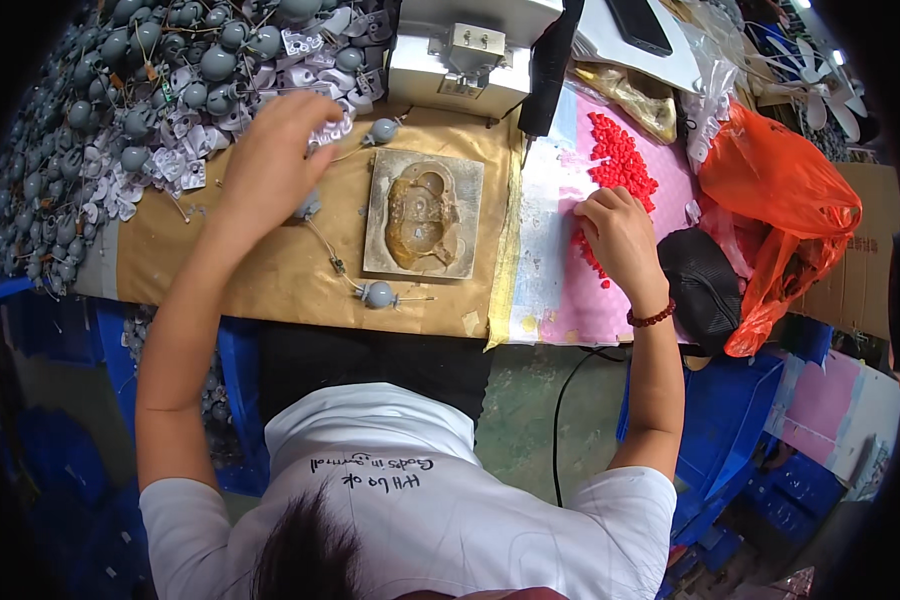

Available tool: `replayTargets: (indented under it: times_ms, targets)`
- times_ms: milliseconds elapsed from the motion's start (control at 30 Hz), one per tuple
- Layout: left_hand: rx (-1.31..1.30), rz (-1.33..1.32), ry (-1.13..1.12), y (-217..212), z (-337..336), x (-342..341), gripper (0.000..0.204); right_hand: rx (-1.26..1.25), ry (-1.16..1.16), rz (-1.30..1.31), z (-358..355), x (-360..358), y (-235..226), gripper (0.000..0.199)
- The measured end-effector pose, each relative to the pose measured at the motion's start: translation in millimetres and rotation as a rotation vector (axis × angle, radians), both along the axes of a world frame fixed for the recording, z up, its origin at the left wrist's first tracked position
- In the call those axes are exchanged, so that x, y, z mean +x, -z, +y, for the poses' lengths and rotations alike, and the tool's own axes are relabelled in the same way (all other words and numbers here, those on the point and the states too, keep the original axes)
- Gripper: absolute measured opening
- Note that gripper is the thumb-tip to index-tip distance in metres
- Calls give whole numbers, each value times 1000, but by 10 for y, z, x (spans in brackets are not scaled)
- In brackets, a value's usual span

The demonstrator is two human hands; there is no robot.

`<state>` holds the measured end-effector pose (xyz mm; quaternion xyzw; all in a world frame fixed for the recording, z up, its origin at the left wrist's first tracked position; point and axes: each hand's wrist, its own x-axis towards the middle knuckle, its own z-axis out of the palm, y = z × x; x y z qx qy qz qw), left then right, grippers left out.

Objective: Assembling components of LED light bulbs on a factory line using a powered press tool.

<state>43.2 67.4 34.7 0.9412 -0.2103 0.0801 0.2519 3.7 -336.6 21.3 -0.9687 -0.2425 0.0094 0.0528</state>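
My left hand point(278, 160) is raised over the left side of the bench, its thumb and fingers closed around a small white plastic part point(334, 130). Just beneath that hand lies a grey piece point(308, 206), with a thin wire running to a small circuit piece. On the brown bench cover sits a square metal fixture point(467, 215) with a shaped hollow. Beside the pile of small red pieces point(618, 150) on the pink sheet, my right hand point(618, 235) has its fingertips pinched together. Whatever is between them is too small to make out.
Heaped grey round parts with wires point(140, 60) fill the far left. A metal machine point(470, 60) stands behind the fixture. One grey ball point(379, 294) lies near the front edge. At right are a red plastic bag point(780, 180), a black mesh item point(702, 285) and a phone point(640, 25).
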Motion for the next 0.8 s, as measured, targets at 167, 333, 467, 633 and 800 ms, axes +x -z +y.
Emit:
replayTargets:
  times_ms: [167,333,467,633,800]
  targets:
    - [-375,262,171,-209,-336,-348,18,-3,-48,-45,-23,39,49,9]
    - [-223,173,347,269,-601,-458,16,232,-11,-26,100,64,-83,13]
    - [-191,55,235,330,-615,-448,23,677,62,166,535,43,-207,17]
    - [-200,-17,152,43,-289,-418,43,871,-188,95,1243,47,-20,17]
    - [-46,199,79,-102,332,-496,51,611,-377,-188,1496,105,175,18]
